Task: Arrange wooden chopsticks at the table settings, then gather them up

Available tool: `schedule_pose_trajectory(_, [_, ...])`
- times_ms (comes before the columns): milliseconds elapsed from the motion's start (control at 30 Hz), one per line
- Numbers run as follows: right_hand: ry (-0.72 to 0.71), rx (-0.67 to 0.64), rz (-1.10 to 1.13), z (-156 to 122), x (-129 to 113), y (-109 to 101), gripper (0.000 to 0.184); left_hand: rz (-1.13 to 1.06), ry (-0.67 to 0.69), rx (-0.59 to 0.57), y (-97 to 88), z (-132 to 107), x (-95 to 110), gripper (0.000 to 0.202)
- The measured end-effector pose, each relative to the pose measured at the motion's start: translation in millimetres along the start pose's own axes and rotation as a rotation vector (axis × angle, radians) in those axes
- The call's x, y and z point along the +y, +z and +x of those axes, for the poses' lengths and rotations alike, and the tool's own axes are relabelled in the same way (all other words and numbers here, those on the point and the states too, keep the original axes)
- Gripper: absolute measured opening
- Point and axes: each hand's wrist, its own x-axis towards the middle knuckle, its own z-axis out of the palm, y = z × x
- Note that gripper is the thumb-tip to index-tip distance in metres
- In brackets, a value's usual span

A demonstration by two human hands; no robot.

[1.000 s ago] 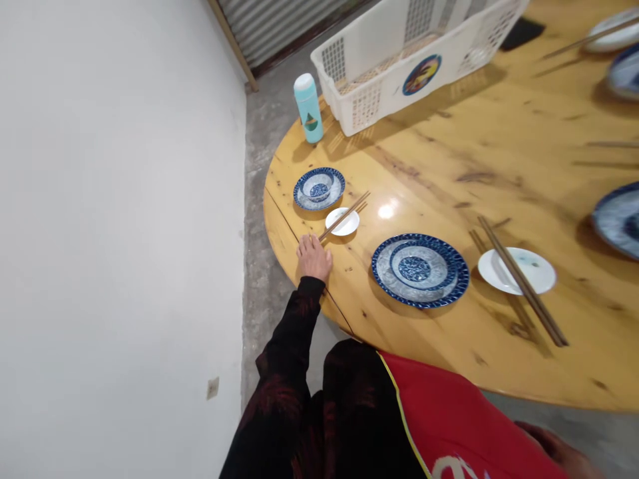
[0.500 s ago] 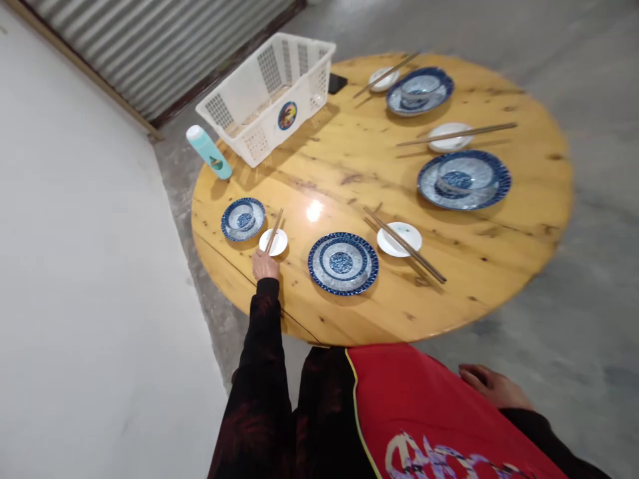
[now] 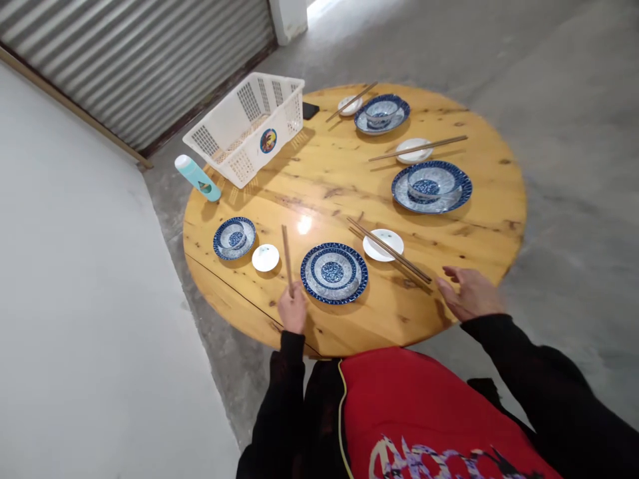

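Note:
My left hand (image 3: pixel 292 310) grips a pair of wooden chopsticks (image 3: pixel 287 256) by one end, holding them up between a small white saucer (image 3: pixel 265 258) and a blue-patterned plate (image 3: pixel 334 299). A glass bowl appears to sit on that plate. My right hand (image 3: pixel 469 293) is over the table's near right edge, fingers apart and holding nothing. Just left of it, another pair of chopsticks (image 3: pixel 419 271) rests across a white saucer (image 3: pixel 383 245). At the left, a blue-patterned plate (image 3: pixel 218 249) carries a glass bowl (image 3: pixel 232 235).
On the round wooden table (image 3: pixel 279 193) stand a white plastic basket (image 3: pixel 234 126) and a turquoise bottle (image 3: pixel 198 178). A black phone-like object (image 3: pixel 310 110) lies beside the basket. Farther right are blue plates (image 3: pixel 432 205) with glass bowls, and saucers (image 3: pixel 414 151) with chopsticks across them.
My left hand has lifted the chopsticks off the left saucer and moved right with them. My right hand has risen from beside my body to the table edge. The view has shifted.

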Motion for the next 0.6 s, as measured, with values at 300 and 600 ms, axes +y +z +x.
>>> schedule_pose_trajectory(300, [0.030, -0.241, -0.215, 29.9, -48.1, 23.3, 0.045, -0.577, -0.122, -0.574, 83.6, -60.9, 30.5, 0.052])
schedule_pose_trajectory(600, [-0.037, -0.170, 0.061, -42.1, -40.7, 26.9, 0.043, -0.720, -0.116, -0.655, 132.4, -64.6, 58.0, 0.059])
